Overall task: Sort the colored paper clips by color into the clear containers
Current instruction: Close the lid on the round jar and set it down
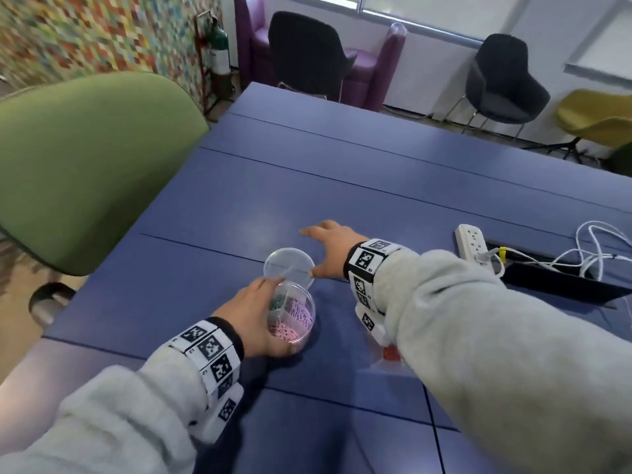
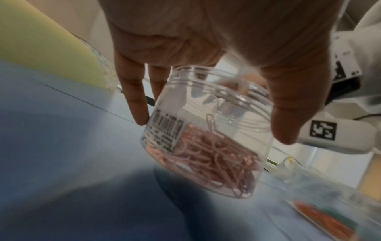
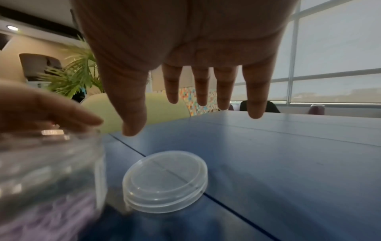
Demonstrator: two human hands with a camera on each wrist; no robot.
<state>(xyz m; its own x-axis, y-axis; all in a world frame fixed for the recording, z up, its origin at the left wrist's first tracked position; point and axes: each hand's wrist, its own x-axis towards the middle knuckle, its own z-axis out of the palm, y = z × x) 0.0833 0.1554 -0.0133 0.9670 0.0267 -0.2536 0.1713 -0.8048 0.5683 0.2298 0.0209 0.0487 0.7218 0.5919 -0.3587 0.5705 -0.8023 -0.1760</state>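
The left hand (image 1: 254,318) grips the open divided jar (image 1: 292,318) of pink, lilac and green paper clips (image 1: 290,321) on the table (image 1: 342,186), its lid (image 1: 289,266) lying just beyond, beneath the empty, spread right hand (image 1: 330,249).

A blue table (image 1: 342,172) carries a clear lid (image 1: 289,265), white power strip (image 1: 472,241) and cables (image 1: 595,248).

we see our left hand (image 2: 206,40) gripping a clear jar (image 2: 208,130) from above, fingers (image 2: 136,101) on one side and thumb on the other. the jar tilts over the blue table (image 2: 51,122), pink clips (image 2: 212,159) heaped inside, a barcode label (image 2: 164,132) on its wall. orange and green clips (image 2: 325,218) lie blurred at lower right.
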